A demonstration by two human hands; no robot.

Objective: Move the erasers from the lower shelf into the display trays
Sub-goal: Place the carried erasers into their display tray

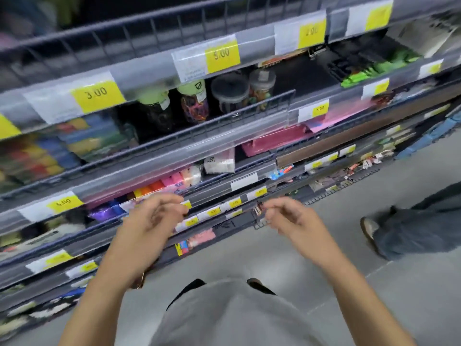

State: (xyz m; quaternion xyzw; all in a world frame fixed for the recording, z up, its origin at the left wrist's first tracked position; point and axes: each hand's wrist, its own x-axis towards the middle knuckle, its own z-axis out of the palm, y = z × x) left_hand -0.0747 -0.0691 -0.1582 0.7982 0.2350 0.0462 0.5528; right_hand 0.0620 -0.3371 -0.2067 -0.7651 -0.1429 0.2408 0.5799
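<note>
Blurred motion, both hands poised before the lower shelves, nothing plainly held.
Loosely curled fingers are seen on the left hand (149, 218) and right hand (287, 218); any pinch cannot be told. Pink erasers (200, 237) lie low at centre frame, below the price-tag rail (214, 211), so a hurried reach could snag tags or spill stock.

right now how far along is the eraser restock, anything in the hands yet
Done: cannot tell; the frame is blurred, though colourful small packs already sit on a middle shelf. In hand: nothing clear. The left hand and right hand hover in front of the shelves with loosely curled fingers; a small item may be at the right fingertips, too blurred to say. Left: pink packs remain on a lower shelf.
</note>
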